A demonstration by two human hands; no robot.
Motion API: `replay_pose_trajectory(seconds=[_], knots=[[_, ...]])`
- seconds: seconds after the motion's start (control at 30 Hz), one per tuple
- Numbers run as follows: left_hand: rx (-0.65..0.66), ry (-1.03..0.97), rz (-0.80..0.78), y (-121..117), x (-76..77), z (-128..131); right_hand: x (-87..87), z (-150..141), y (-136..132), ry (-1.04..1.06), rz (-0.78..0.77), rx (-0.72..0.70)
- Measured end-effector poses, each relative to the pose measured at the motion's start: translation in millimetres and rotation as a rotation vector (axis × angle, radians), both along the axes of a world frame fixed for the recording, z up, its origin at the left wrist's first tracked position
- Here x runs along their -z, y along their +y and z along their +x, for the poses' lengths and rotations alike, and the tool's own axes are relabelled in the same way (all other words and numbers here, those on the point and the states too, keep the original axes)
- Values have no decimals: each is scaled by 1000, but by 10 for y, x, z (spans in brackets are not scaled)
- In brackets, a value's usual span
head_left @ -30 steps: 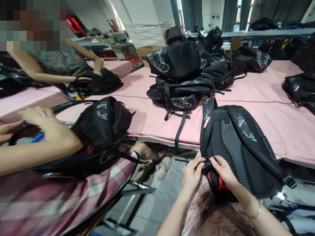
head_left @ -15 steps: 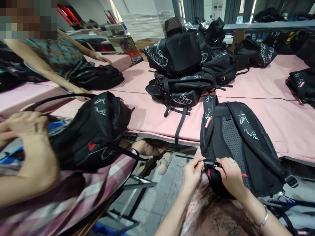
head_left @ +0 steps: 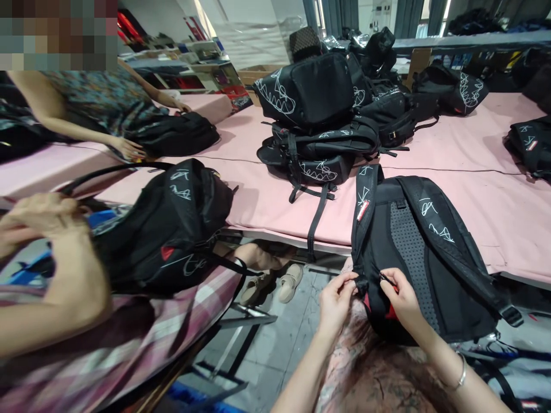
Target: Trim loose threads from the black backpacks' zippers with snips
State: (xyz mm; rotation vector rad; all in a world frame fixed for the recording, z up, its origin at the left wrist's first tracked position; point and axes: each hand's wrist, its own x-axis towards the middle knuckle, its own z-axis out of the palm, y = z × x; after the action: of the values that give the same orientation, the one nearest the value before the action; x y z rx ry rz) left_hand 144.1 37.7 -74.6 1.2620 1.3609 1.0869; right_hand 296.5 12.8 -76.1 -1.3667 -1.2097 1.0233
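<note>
A black backpack (head_left: 424,252) with white scribble marks lies back-side up over the near edge of the pink table (head_left: 451,166), its lower end on my lap. My left hand (head_left: 336,298) pinches the bag's lower left corner at the strap end. My right hand (head_left: 400,295) is closed in a pinch on a small strap piece or buckle (head_left: 386,279) at that same corner. The two hands are a few centimetres apart.
A pile of black backpacks (head_left: 318,123) sits mid-table, with more bags at the far right (head_left: 531,146). To my left a person in a plaid sleeve (head_left: 64,310) handles another black backpack (head_left: 172,223). A second person (head_left: 86,109) works at the far left.
My hands stay at the bag's lower corner; the right hand has shifted its pinch slightly. The person on my left has moved an arm across their backpack.
</note>
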Motion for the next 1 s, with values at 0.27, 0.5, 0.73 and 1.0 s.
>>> replay_pose_trajectory(seconds=[0.27,0.5,0.73,1.0], knots=[[96,145,93,-124,-125,-179,19,-329,17,357,-199,-51],[85,307,-34,-150,-282,-246,88,-404,-17,250,-101,-71],[61,-178,-242,-71,-485,-131,129,-412,-51,110,-55,-106],[141,237,-42,-100,-415,-195,190,-373,-103,16,-28,-115]])
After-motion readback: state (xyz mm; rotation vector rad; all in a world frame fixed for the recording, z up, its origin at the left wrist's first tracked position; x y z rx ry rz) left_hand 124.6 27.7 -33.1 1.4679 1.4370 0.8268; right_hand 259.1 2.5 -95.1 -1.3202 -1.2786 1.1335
